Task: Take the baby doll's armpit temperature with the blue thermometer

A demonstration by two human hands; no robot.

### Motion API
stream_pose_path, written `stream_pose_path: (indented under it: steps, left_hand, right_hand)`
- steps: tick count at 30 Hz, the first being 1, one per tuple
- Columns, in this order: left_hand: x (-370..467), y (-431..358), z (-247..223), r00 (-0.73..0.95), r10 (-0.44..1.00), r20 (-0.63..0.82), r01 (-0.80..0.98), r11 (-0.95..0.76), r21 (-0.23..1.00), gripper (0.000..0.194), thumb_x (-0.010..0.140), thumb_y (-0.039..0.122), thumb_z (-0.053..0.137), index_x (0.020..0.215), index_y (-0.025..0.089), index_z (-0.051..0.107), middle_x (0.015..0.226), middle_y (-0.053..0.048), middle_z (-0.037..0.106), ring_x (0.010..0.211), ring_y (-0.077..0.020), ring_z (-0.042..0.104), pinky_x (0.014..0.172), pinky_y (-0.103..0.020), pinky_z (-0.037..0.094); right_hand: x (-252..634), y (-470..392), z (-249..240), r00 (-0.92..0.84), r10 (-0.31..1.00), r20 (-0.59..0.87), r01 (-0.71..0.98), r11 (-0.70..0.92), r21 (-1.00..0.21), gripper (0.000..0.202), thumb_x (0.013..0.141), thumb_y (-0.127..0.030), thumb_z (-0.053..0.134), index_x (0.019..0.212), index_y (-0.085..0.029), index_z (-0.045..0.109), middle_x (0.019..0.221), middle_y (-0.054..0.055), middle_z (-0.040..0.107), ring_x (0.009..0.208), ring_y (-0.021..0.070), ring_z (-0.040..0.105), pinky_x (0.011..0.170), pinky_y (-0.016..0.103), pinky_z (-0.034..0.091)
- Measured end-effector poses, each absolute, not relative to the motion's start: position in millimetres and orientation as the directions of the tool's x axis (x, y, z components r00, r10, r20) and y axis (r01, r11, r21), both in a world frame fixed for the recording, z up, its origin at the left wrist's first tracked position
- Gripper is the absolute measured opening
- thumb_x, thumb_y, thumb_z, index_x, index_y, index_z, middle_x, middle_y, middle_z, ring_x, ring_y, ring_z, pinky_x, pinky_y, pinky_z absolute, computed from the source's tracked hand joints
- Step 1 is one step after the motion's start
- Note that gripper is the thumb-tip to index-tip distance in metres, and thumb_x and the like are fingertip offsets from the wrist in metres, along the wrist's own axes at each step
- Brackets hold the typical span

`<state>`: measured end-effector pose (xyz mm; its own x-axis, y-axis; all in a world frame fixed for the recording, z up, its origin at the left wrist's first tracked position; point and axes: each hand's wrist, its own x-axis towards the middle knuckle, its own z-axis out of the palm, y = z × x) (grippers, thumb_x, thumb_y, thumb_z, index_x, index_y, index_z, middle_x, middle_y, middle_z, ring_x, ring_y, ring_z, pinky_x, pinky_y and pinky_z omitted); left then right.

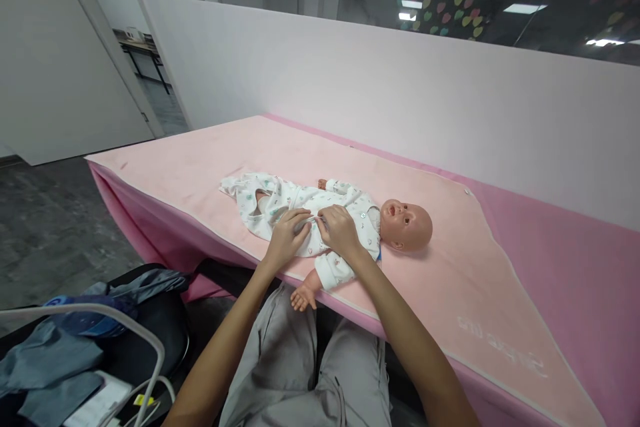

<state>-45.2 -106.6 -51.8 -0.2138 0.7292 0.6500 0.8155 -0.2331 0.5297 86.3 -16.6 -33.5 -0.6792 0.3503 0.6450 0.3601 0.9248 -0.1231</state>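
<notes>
A baby doll (405,223) lies on its back, its head to the right. It wears white printed baby clothes (270,193), with a snap near the chest and an opening toward the leg end. Over the doll's waist, my left hand (290,237) pinches a thin white strip of the clothing. Close beside it, my right hand (340,230) has its fingers closed on the same strip, which runs between both hands. One doll hand (305,293) hangs past the table's near edge. My fingers partly hide the strip.
Light pink cloth (185,153) over a darker pink cover (590,273) spreads across the table. A white wall (400,93) with glass above stands behind. At lower left, a black chair (165,327) carries grey clothing (55,353), a blue item and white cables.
</notes>
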Motion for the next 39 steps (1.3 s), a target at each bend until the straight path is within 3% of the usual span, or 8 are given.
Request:
stream_pose_path:
  steps: [6, 17, 22, 26, 29, 32, 37, 39]
  left_hand:
    - [-44.0, -103.9, -54.0, -0.202, 0.724, 0.659, 0.830, -0.231, 0.508, 0.022, 0.087, 0.024, 0.044, 0.098, 0.020, 0.063, 0.104, -0.006, 0.061, 0.099, -0.0203, 0.055, 0.089, -0.037, 0.044]
    - [-50.8, -100.2, -54.2, -0.212, 0.766, 0.607, 0.764, -0.257, 0.592, 0.019, 0.084, 0.030, 0.047, 0.087, 0.020, 0.063, 0.096, -0.004, 0.062, 0.093, -0.0197, 0.054, 0.086, -0.035, 0.041]
    - [-43.6, -96.2, -54.7, -0.209, 0.775, 0.597, 0.823, -0.190, 0.535, 0.020, 0.084, 0.034, 0.044, 0.086, 0.019, 0.056, 0.091, -0.006, 0.059, 0.091, -0.0221, 0.052, 0.084, -0.038, 0.038]
    - [-39.9, -96.4, -52.2, -0.251, 0.755, 0.605, 0.820, -0.166, 0.547, 0.023, 0.083, 0.039, 0.044, 0.087, 0.019, 0.054, 0.091, -0.006, 0.060, 0.091, -0.0228, 0.053, 0.084, -0.036, 0.039]
    - [-38.2, -96.8, -46.5, -0.304, 0.735, 0.606, 0.788, -0.163, 0.593, 0.024, 0.084, 0.038, 0.042, 0.088, 0.019, 0.056, 0.091, -0.006, 0.062, 0.089, -0.0219, 0.055, 0.082, -0.034, 0.041]
    - [-35.6, -94.0, -43.9, -0.339, 0.691, 0.639, 0.789, -0.161, 0.593, 0.024, 0.085, 0.033, 0.041, 0.093, 0.018, 0.058, 0.095, -0.006, 0.064, 0.091, -0.0214, 0.057, 0.083, -0.033, 0.041]
    - [-28.4, -94.5, -48.0, -0.299, 0.670, 0.679, 0.867, -0.106, 0.487, 0.027, 0.084, 0.028, 0.038, 0.087, 0.017, 0.063, 0.092, -0.009, 0.062, 0.094, -0.0254, 0.055, 0.087, -0.039, 0.040]
    - [-25.4, -102.4, -46.8, -0.271, 0.674, 0.688, 0.875, -0.125, 0.467, 0.028, 0.085, 0.030, 0.040, 0.095, 0.016, 0.062, 0.099, -0.011, 0.061, 0.099, -0.0263, 0.053, 0.090, -0.041, 0.040]
  right_hand:
    - [86.2, -15.4, -35.6, -0.682, 0.323, 0.657, 0.347, 0.933, -0.098, 0.018, 0.090, -0.021, 0.041, 0.088, -0.017, 0.058, 0.082, 0.006, 0.062, 0.083, 0.0189, 0.053, 0.084, 0.031, 0.038]
    - [85.5, -19.3, -32.3, -0.678, 0.368, 0.637, 0.380, 0.917, -0.126, 0.020, 0.090, -0.024, 0.041, 0.087, -0.018, 0.059, 0.083, 0.005, 0.064, 0.084, 0.0169, 0.054, 0.084, 0.031, 0.039]
    - [105.2, -39.2, -23.4, -0.578, 0.342, 0.740, 0.393, 0.912, -0.115, 0.021, 0.086, -0.016, 0.040, 0.094, -0.017, 0.060, 0.096, 0.006, 0.064, 0.097, 0.0167, 0.054, 0.098, 0.037, 0.032]
    - [160.1, -72.6, -28.1, -0.296, 0.529, 0.795, 0.577, 0.763, -0.292, 0.021, 0.086, -0.016, 0.040, 0.091, -0.018, 0.060, 0.096, 0.006, 0.065, 0.098, 0.0170, 0.054, 0.098, 0.037, 0.032]
    - [202.8, -96.6, -44.9, -0.155, 0.706, 0.690, 0.737, 0.549, -0.396, 0.017, 0.084, -0.019, 0.045, 0.087, -0.018, 0.062, 0.090, 0.006, 0.066, 0.091, 0.0191, 0.055, 0.088, 0.035, 0.037]
    - [225.1, -109.6, -63.6, -0.128, 0.809, 0.574, 0.828, 0.406, -0.387, 0.015, 0.083, -0.023, 0.051, 0.086, -0.019, 0.065, 0.095, 0.007, 0.065, 0.092, 0.0204, 0.054, 0.085, 0.034, 0.038]
    - [225.3, -111.6, -74.6, -0.157, 0.830, 0.535, 0.853, 0.387, -0.351, 0.016, 0.083, -0.025, 0.051, 0.089, -0.020, 0.066, 0.098, 0.005, 0.065, 0.096, 0.0191, 0.054, 0.088, 0.032, 0.036]
    - [223.0, -111.9, -74.5, -0.147, 0.830, 0.538, 0.857, 0.378, -0.350, 0.016, 0.081, -0.028, 0.054, 0.089, -0.020, 0.066, 0.099, 0.007, 0.065, 0.097, 0.0205, 0.053, 0.090, 0.033, 0.036]
